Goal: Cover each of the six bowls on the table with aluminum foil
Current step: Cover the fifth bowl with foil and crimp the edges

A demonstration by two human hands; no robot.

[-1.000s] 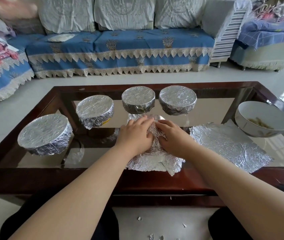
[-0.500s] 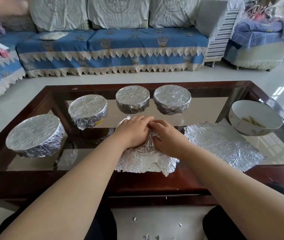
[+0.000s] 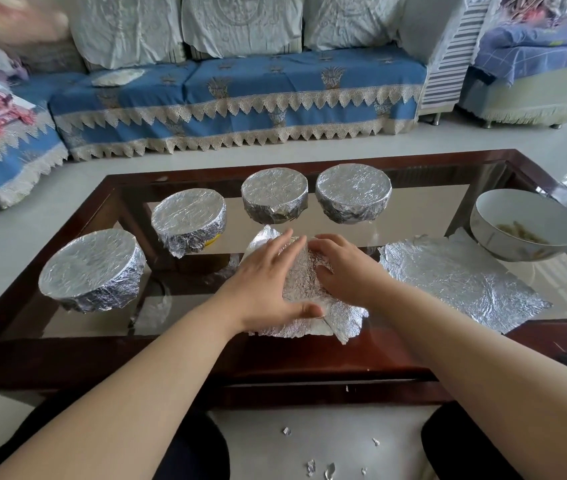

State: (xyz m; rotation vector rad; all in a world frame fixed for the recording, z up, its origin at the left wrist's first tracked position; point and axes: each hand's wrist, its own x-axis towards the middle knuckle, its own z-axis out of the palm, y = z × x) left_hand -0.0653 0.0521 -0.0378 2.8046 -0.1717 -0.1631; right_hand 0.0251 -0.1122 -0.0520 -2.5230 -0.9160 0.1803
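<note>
The foil (image 3: 304,282) lies draped over the fifth bowl at the table's (image 3: 309,362) near middle. It is thin, crinkly and tear-prone, so best pressed at the rim, not tugged. Both hands — left (image 3: 268,275), right (image 3: 347,268) — rest flat on it, fingers extended. Four wrapped bowls (image 3: 275,194) stand behind; the last bowl (image 3: 524,225) sits uncovered beside a spare sheet (image 3: 462,282).

2 bare forearms, no sleeves, no watch, no rings or bracelets visible on left hand (image 3: 268,282) or right hand (image 3: 347,268). Short, unpainted nails. Dark, black-looking trousers (image 3: 192,448) over both knees at bottom edge.
</note>
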